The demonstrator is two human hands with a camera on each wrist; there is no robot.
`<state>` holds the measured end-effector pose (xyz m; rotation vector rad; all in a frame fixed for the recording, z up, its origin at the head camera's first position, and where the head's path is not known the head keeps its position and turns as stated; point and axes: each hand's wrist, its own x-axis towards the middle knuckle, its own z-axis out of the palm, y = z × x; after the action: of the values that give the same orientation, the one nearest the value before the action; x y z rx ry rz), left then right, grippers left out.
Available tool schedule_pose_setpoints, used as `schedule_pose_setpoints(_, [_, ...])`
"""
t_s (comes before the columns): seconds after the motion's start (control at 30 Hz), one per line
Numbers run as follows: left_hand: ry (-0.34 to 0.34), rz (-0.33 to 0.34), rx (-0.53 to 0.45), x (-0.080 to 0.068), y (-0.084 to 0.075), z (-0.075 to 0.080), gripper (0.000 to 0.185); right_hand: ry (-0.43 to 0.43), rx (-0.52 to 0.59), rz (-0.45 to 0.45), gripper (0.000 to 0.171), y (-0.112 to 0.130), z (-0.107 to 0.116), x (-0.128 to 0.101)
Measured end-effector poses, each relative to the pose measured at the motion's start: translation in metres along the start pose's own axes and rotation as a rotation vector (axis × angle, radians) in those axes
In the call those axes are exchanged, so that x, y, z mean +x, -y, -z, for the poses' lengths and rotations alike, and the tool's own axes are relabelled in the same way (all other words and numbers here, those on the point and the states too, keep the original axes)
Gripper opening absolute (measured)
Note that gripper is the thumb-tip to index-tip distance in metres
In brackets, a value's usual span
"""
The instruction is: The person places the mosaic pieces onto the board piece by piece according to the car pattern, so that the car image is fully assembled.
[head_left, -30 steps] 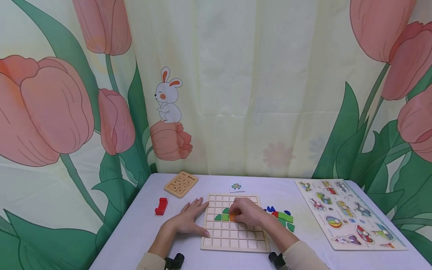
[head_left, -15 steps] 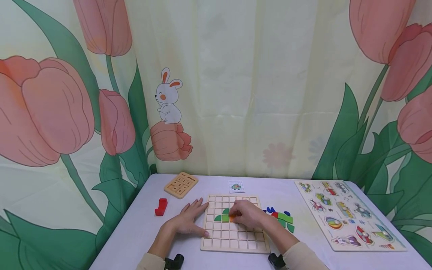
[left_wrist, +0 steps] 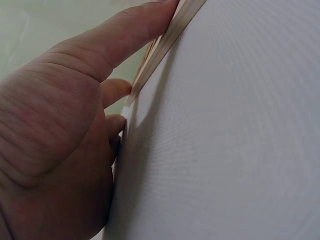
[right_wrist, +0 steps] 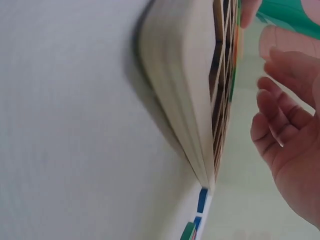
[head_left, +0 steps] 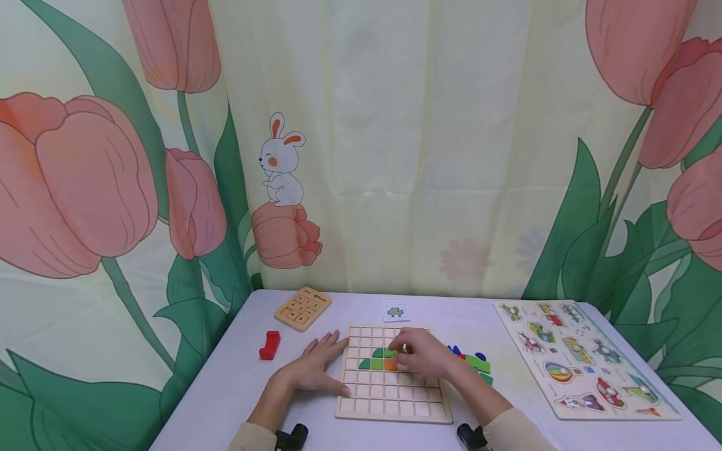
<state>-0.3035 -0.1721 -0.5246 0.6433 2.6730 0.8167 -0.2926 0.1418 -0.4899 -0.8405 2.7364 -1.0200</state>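
Observation:
A square wooden grid board [head_left: 366, 404] lies on the table. Several green pieces [head_left: 376, 363] sit in its cells, with an orange square [head_left: 390, 364] beside them. My left hand [head_left: 316, 363] rests at the board's left edge, fingers spread, thumb on the rim; the left wrist view shows its fingertips against the wooden edge [left_wrist: 157, 60]. My right hand [head_left: 420, 354] is over the board, just right of the orange square. Its fingers are loosely bent, with nothing seen between them in the right wrist view. The hand hides part of the board's right half.
Loose blue, red and green pieces [head_left: 478, 363] lie right of the board. A small pattern card [head_left: 395, 311] lies behind it. To the left are a red block [head_left: 271, 346] and a wooden number board [head_left: 303, 308]. A large picture puzzle [head_left: 564, 376] covers the right side.
My right hand has let go of the orange square and moved slightly right, leaving it in plain view on the board. The left hand has stayed in place.

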Motion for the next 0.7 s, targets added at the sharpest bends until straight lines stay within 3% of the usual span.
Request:
schedule_pose_setpoints(0.23, [0.0, 0.004, 0.003, 0.0, 0.001, -0.001, 0.115, -0.133, -0.001, 0.022, 0.028, -0.003, 0.014, -0.013])
schedule_pose_setpoints(0.47, [-0.003, -0.004, 0.013, 0.001, 0.002, -0.002, 0.115, -0.244, 0.045, 0.05, 0.023, -0.01, 0.027, -0.029])
schedule_pose_setpoints(0.7, [-0.005, -0.01, 0.013, 0.0, 0.001, 0.0, 0.115, -0.308, 0.017, -0.058, 0.023, -0.018, 0.034, -0.039])
